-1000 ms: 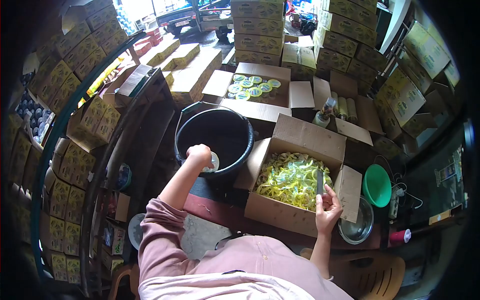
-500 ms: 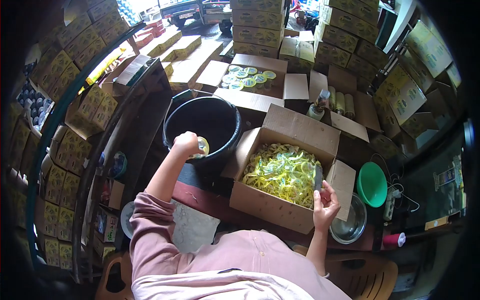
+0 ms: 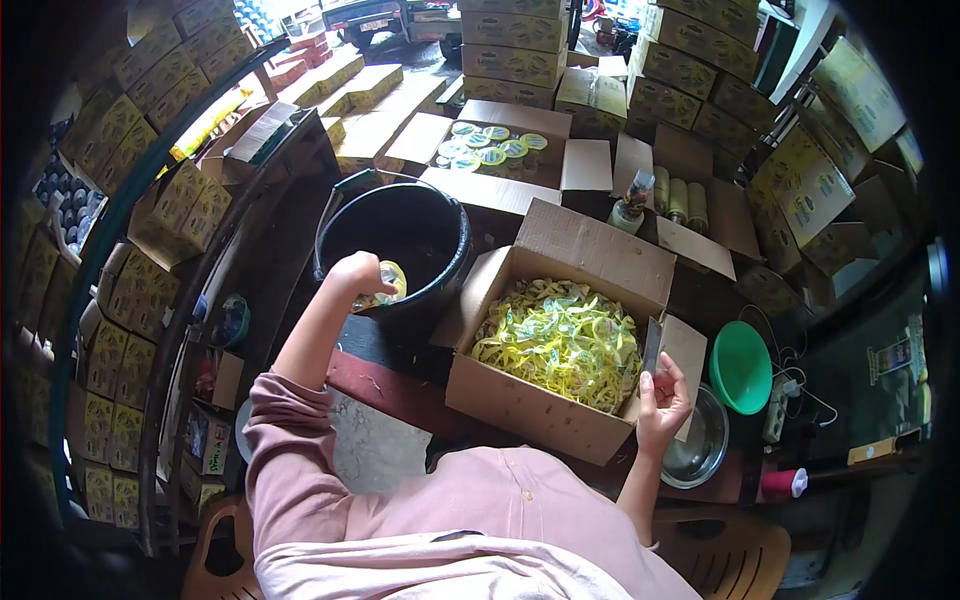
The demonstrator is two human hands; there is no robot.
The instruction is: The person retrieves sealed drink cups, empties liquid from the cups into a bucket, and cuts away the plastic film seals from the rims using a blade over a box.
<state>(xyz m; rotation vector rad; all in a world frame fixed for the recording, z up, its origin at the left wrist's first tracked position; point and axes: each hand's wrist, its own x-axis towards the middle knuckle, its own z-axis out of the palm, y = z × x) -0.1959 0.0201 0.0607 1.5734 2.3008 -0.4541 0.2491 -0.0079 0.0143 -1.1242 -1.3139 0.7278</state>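
My left hand point(image 3: 362, 272) is closed on a clear plastic cup with a yellow rim point(image 3: 392, 285), held at the near rim of a black bucket point(image 3: 463, 245). A dark flat blade point(image 3: 652, 345) stands upright in my right hand point(image 3: 663, 398), gripped between thumb and fingers. That hand is beside the right edge of an open cardboard box point(image 3: 535, 412). Yellow and clear plastic strips point(image 3: 560, 340) fill the box. The bucket's inside looks dark, and its contents cannot be made out.
Behind is an open box point(image 3: 510, 190) of yellow-lidded cups point(image 3: 490, 155). A bottle point(image 3: 630, 205) stands near rolls point(image 3: 680, 200). At right are a green basin point(image 3: 741, 368), a glass bowl point(image 3: 700, 440) and a pink spool point(image 3: 783, 483). Stacked cartons point(image 3: 510, 50) surround the bench.
The view has shifted, so bucket and box appear further left. My left hand stays at the bucket rim with the cup turned slightly. The blade has tilted a little in my right hand.
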